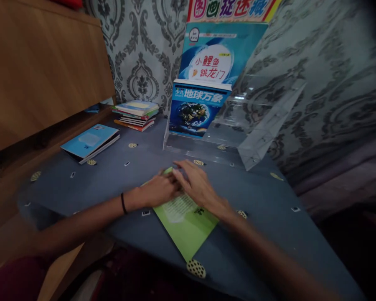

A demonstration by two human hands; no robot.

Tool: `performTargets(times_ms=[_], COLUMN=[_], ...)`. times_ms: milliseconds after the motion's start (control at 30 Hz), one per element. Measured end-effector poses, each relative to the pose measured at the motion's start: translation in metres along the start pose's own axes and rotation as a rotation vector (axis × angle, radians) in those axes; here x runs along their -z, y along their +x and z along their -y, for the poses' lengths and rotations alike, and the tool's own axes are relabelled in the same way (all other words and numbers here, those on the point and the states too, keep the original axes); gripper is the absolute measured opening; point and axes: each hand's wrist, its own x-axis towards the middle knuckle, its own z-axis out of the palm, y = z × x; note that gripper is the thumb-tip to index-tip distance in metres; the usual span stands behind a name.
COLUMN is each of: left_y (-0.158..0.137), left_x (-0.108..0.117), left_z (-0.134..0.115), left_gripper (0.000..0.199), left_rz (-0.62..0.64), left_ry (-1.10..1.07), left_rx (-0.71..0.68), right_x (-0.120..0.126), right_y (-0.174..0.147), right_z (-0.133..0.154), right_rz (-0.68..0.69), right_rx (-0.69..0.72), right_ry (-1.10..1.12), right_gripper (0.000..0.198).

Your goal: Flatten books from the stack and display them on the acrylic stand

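Note:
A green book (pixel 191 236) with a pale text panel lies at an angle on the table in front of me. My left hand (pixel 161 190), with a black band at the wrist, rests on its far part, fingers curled in against the book. Over the same part lies my right hand (pixel 197 184), fingers stretched out to the left. Its thumb touches or nearly touches the left hand's fingers, whose tips are partly covered. Both hands hide the book's far end.
A clear display rack (pixel 263 125) stands behind, holding a blue earth book (pixel 191 110), a teal book (pixel 219 50) and a colourful book (pixel 232 9). To the left are a light-blue book (pixel 89 142) and a book stack (pixel 136 115). A wooden cabinet (pixel 50 67) borders the patterned table (pixel 257 251).

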Motion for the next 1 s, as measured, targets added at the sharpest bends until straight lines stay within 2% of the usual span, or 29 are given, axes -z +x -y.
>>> performTargets(times_ms=[67,133,233,333,500,600,700,833,1000], left_y=[0.001,-0.002,-0.013,-0.024,-0.03,-0.031,-0.031,-0.032,-0.039], left_x=[-0.003,-0.003,0.003,0.01,0.01,0.002,-0.007,-0.011,-0.008], left_z=[0.018,0.026,0.024,0.016,0.008,0.01,0.015,0.018,0.018], left_gripper=[0.037,0.039,0.032,0.032,0.036,0.038,0.042,0.042,0.044], left_rz=[0.007,0.001,0.017,0.042,-0.019,-0.106,-0.106,-0.128,-0.107], left_ry=[-0.008,0.021,0.145,0.249,0.258,0.173,0.062,0.002,0.019], left_rx=[0.056,0.099,0.143,0.218,0.345,0.251,0.166,0.16,0.219], right_x=[-0.012,-0.023,-0.036,-0.039,-0.034,-0.037,-0.045,-0.052,-0.04], right_y=[-0.021,-0.044,-0.077,-0.093,-0.082,-0.066,-0.054,-0.052,-0.066], right_z=[0.011,0.029,0.053,0.061,0.052,0.047,0.042,0.037,0.025], right_rz=[0.01,0.057,0.201,0.299,0.293,0.248,0.223,0.171,0.182], right_rx=[-0.023,0.001,0.087,0.114,0.082,-0.042,-0.124,-0.118,-0.246], right_ry=[0.001,-0.055,-0.156,-0.199,-0.155,-0.179,-0.226,-0.257,-0.315], right_gripper=[0.041,0.052,0.069,0.066,0.058,0.057,0.059,0.06,0.072])
